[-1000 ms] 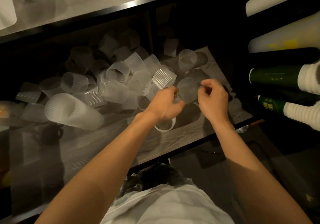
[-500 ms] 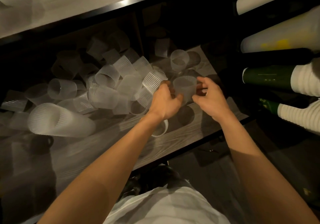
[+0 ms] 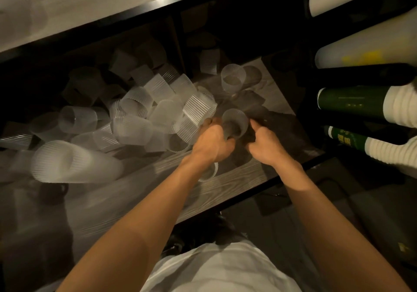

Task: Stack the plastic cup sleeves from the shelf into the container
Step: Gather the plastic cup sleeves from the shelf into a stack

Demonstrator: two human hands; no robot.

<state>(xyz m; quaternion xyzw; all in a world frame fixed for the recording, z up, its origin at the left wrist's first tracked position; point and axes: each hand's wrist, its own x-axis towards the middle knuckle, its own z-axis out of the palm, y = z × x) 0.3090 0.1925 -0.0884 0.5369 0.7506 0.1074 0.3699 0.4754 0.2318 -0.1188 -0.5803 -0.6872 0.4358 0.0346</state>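
A translucent ribbed cup sleeve (image 3: 234, 122) stands tilted between my hands above the wood-grain shelf (image 3: 237, 179). My left hand (image 3: 214, 145) is closed around its lower part. A sleeve rim (image 3: 209, 172) shows under that wrist and seems to belong to the same nested stack. My right hand (image 3: 266, 147) is just right of the sleeve, fingers curled and thumb up beside its wall, with a thin dark gap between them. A loose pile of sleeves (image 3: 158, 111) lies left of my hands. No container can be made out.
A long nested stack of sleeves (image 3: 67, 163) lies on its side at the left. One sleeve (image 3: 233, 77) stands upright behind my hands. Horizontal stacks of white and green cups (image 3: 361, 104) fill the rack on the right. An upper shelf board (image 3: 112, 1) overhangs.
My right hand brought a sleeve from the right to my left hand, which now grips it. The right hand has dropped slightly and come off it.
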